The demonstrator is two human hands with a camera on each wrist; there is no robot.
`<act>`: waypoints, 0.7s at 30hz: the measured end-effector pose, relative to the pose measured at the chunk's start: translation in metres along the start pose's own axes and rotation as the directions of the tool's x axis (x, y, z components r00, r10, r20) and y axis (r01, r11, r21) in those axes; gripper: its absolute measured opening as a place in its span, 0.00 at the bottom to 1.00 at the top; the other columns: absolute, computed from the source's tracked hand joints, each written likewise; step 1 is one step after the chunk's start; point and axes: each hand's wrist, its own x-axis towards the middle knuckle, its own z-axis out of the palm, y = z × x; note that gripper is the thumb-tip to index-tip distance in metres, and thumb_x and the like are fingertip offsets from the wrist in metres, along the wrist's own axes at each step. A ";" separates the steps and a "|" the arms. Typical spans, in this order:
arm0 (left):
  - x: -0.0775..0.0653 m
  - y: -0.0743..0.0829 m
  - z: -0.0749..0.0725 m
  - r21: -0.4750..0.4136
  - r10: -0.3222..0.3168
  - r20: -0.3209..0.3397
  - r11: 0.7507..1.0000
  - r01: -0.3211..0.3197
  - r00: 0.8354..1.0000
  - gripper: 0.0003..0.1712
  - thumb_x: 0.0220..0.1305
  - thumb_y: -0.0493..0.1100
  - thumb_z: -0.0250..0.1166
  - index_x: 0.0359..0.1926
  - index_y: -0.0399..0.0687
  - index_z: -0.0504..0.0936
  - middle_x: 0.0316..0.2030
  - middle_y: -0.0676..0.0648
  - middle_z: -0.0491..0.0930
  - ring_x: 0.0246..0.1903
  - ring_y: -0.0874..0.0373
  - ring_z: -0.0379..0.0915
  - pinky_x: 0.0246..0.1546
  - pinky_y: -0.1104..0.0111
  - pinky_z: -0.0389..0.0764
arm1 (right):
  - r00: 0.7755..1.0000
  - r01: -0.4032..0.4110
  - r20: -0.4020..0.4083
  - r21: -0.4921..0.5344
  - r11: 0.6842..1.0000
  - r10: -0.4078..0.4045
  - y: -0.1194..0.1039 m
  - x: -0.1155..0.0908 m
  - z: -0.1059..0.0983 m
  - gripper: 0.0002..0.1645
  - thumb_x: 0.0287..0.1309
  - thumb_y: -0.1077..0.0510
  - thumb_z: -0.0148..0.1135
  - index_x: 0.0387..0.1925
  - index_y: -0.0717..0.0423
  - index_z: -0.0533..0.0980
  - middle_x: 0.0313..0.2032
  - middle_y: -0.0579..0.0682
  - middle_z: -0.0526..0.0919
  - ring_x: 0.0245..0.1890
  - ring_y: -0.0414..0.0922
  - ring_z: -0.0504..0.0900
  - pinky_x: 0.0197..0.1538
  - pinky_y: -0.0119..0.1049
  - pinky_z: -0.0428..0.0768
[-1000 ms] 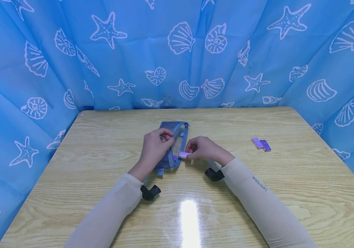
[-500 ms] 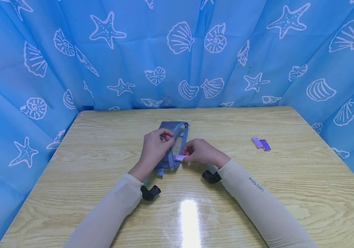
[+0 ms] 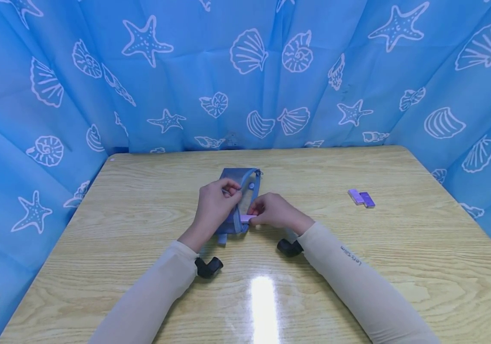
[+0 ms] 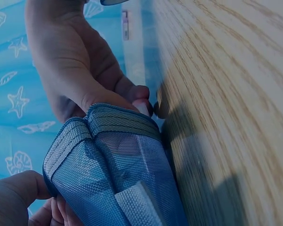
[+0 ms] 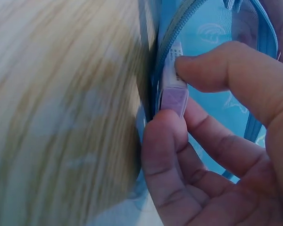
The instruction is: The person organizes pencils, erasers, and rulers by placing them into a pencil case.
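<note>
A blue mesh zip pouch point(image 3: 233, 175) lies mid-table, its zipped mouth spread toward the right. My left hand point(image 3: 216, 204) pinches the upper edge of that mouth between thumb and fingers. In the right wrist view, my right hand point(image 5: 221, 127) holds a small pale purple box point(image 5: 174, 96) by thumb and fingertips, its far end inside the zipper point(image 5: 179, 23). The head view has the box at the lower part of the opening, partly covered by my right fingers. In the left wrist view, the mesh side point(image 4: 137, 165) and a fabric tab point(image 4: 139, 205) face the camera.
Two small purple boxes, a lighter one point(image 3: 356, 196) and a darker one point(image 3: 367, 200), lie side by side on the wooden table point(image 3: 314, 296) to the right. A blue curtain point(image 3: 211, 57) with shell prints hangs behind the table's back edge.
My right hand has moved left with the pale purple box, bringing it into the pouch's mouth. My left hand has kept its place on the pouch edge.
</note>
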 end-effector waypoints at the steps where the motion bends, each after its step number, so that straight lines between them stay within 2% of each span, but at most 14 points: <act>1: 0.000 0.000 0.000 0.002 0.003 -0.002 1.000 -0.003 1.000 0.05 0.57 0.40 0.66 0.36 0.49 0.85 0.27 0.52 0.82 0.27 0.60 0.76 0.27 0.70 0.76 | 1.000 -0.001 -0.003 0.005 1.000 0.001 0.000 0.000 0.001 0.06 0.51 0.62 0.68 0.33 0.58 0.82 0.29 0.47 0.83 0.30 0.40 0.76 0.34 0.31 0.75; 10: -0.001 0.000 0.001 0.015 0.006 -0.008 1.000 -0.006 1.000 0.06 0.57 0.40 0.66 0.37 0.49 0.86 0.27 0.53 0.83 0.27 0.60 0.76 0.28 0.69 0.76 | 1.000 -0.017 0.000 0.059 0.998 0.017 0.000 0.001 0.003 0.07 0.52 0.62 0.69 0.36 0.58 0.82 0.33 0.49 0.84 0.32 0.40 0.80 0.35 0.32 0.78; 21: 0.000 0.001 0.000 0.011 0.012 -0.012 1.000 -0.012 1.000 0.06 0.57 0.40 0.66 0.37 0.49 0.86 0.28 0.52 0.83 0.27 0.60 0.76 0.27 0.70 0.76 | 0.999 0.036 0.022 0.119 0.992 -0.039 0.000 0.001 0.002 0.13 0.55 0.64 0.66 0.43 0.64 0.82 0.40 0.54 0.85 0.38 0.42 0.83 0.43 0.34 0.81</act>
